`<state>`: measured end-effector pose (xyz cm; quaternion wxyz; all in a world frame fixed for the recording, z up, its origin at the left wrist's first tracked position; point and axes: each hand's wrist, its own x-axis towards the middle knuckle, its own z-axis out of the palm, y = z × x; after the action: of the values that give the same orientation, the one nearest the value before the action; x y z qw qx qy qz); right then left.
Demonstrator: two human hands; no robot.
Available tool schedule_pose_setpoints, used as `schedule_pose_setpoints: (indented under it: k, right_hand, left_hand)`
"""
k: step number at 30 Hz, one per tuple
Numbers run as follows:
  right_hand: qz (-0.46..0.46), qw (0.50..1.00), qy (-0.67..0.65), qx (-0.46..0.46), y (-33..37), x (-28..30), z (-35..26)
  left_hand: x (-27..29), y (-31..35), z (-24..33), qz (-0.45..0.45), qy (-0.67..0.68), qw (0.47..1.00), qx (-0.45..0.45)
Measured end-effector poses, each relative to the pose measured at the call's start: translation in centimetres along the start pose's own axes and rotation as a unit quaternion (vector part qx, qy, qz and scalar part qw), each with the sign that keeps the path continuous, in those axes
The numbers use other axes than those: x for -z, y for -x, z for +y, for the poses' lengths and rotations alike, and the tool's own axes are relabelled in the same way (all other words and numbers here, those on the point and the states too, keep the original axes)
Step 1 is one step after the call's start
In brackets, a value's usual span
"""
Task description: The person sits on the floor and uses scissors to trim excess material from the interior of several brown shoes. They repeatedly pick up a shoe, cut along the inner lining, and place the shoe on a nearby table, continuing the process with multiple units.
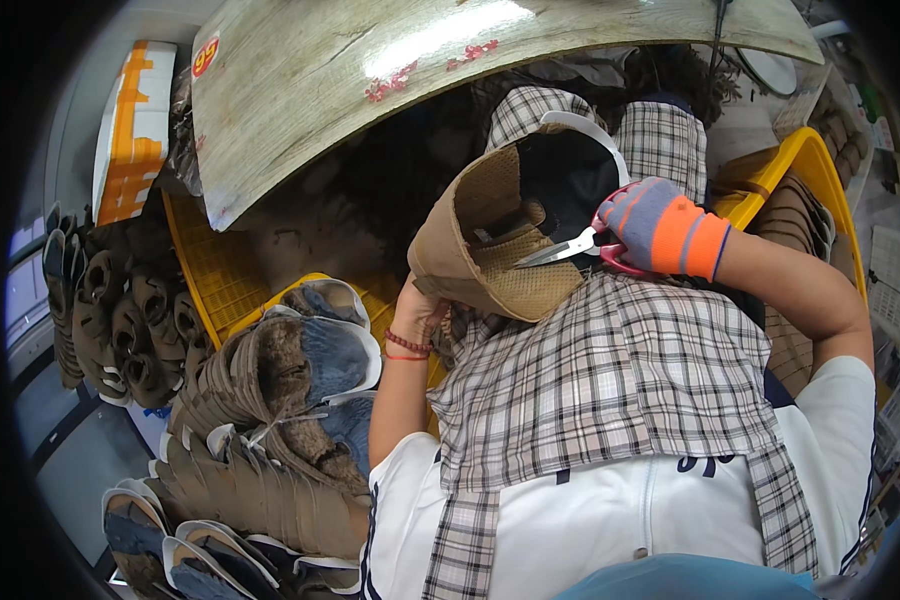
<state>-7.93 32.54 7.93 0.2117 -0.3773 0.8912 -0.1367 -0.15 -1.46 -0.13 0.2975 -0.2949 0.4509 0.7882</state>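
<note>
A brown shoe upper (pixel 440 240) with tan mesh lining and a white edge strip stands over my lap. Its dark inside faces up and right. My left hand (pixel 422 305) grips it from the lower left, and the fingers are partly hidden behind it. Wearing an orange and purple glove, my right hand (pixel 660 230) is closed on the red handles of a pair of scissors (pixel 560 251). Their metal blades point left, lying across the opening over the tan lining. I cannot tell whether the tips touch it.
Wood-patterned board (pixel 310 110) arches over the far side. Stacked brown uppers (pixel 260 490) with blue and furry linings crowd my left, beside a yellow crate (pixel 205 270). Another yellow crate (pixel 838 180) holds brown pieces at right. A taped white box (pixel 135 135) stands far left.
</note>
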Motion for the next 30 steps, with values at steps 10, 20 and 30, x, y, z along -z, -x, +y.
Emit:
schedule_pose_setpoints:
  k: [10,20,30]
  right_hand:
    - [0.003,0.999,0.044,-0.001,0.8,1.4,0.2]
    - [0.094,0.992,0.082,0.011,-1.3,3.5,-1.1]
    - [0.102,0.96,0.259,-0.031,-2.4,4.6,-3.5]
  left_hand:
    - [0.3,-0.6,-0.9,0.022,-0.008,0.999,-0.023]
    - [2.0,-0.9,-1.6,-0.002,0.091,0.994,0.066]
    - [2.5,0.0,-1.8,-0.046,0.104,0.989,0.093]
